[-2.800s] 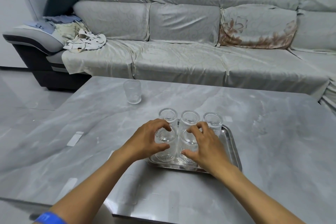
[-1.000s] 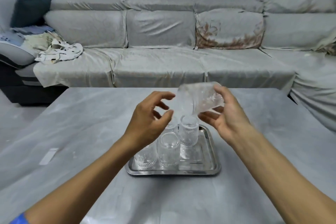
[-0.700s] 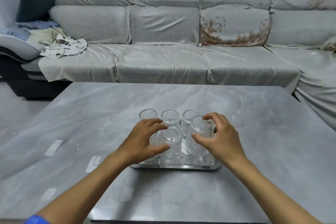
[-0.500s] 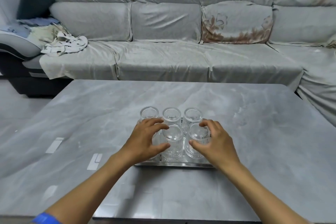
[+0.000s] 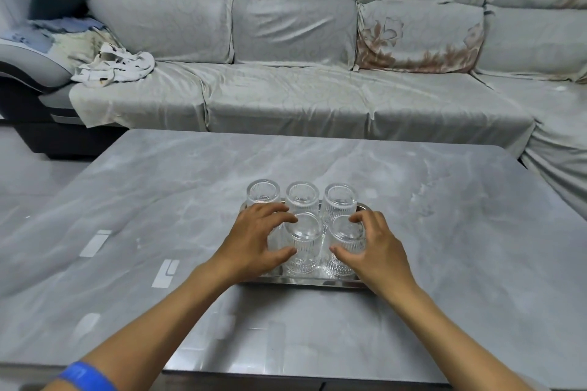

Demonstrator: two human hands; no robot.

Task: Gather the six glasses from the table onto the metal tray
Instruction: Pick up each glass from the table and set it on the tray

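A metal tray (image 5: 305, 280) lies on the grey marble table (image 5: 460, 232). Ribbed clear glasses stand on it in two rows. The back row holds a left glass (image 5: 263, 195), a middle glass (image 5: 302, 199) and a right glass (image 5: 341, 200). In the front row I see the middle glass (image 5: 306, 243) and the right glass (image 5: 347, 246). My left hand (image 5: 255, 241) curls over the front left glass, which is mostly hidden, and its thumb and forefinger touch the front middle glass. My right hand (image 5: 376, 247) wraps the front right glass.
A long grey covered sofa (image 5: 301, 95) runs behind the table and bends round on the right. Crumpled cloth (image 5: 114, 68) lies at its left end. Pale reflections (image 5: 165, 273) mark the table's left side. The near table edge is close to me.
One second ago my right hand held a glass in the air above the tray. It now stands at the tray's front right, with both hands down at the front row.
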